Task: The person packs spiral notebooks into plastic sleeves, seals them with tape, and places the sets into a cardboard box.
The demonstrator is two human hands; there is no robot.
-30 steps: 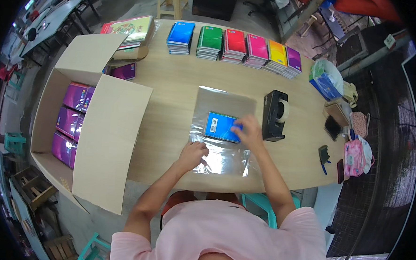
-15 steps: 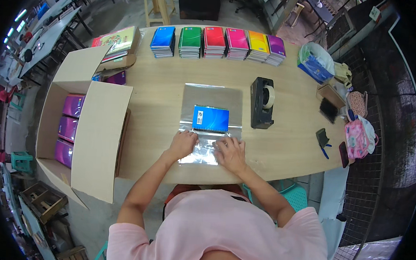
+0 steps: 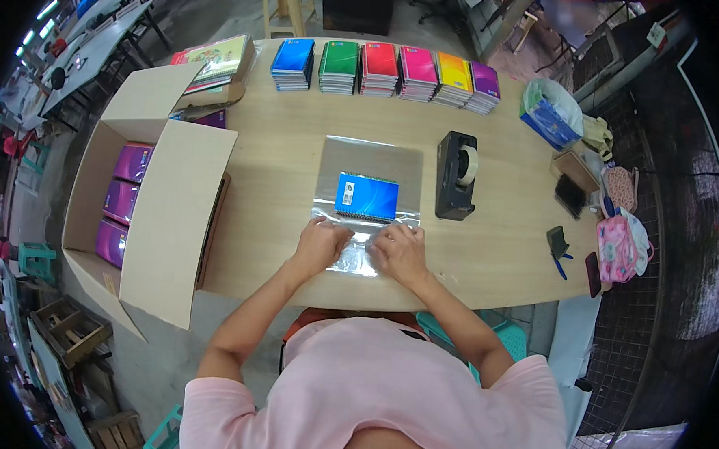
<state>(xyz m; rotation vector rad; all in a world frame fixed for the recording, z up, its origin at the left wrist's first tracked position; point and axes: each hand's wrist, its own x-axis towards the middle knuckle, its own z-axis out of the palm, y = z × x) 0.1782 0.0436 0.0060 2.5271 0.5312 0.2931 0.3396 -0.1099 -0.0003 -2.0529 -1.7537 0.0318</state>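
A blue spiral-bound notebook (image 3: 367,196) lies face down on the table, its wire binding along the side nearest me. Around it spreads a clear plastic sheet or bag (image 3: 407,162); whether the notebook is inside or on top I cannot tell. My left hand (image 3: 323,245) is at the left edge of the plastic's near part, fingers curled in and closed on it. Opposite, my right hand (image 3: 399,253) pinches the right edge with bent fingers. Shiny, creased plastic shows between both hands, just below the notebook.
A black tape dispenser (image 3: 456,177) stands right of the plastic. Stacks of colored notebooks (image 3: 379,71) line the far edge. On the left, an open carton (image 3: 177,207) holds purple notebooks (image 3: 120,201). A blue bin (image 3: 550,121), a brush (image 3: 571,196) and a pink pouch (image 3: 618,248) sit at right.
Both hands have curled their fingers more tightly on the near part of the plastic. The whole view has shifted slightly; the notebook stays in place on the plastic.
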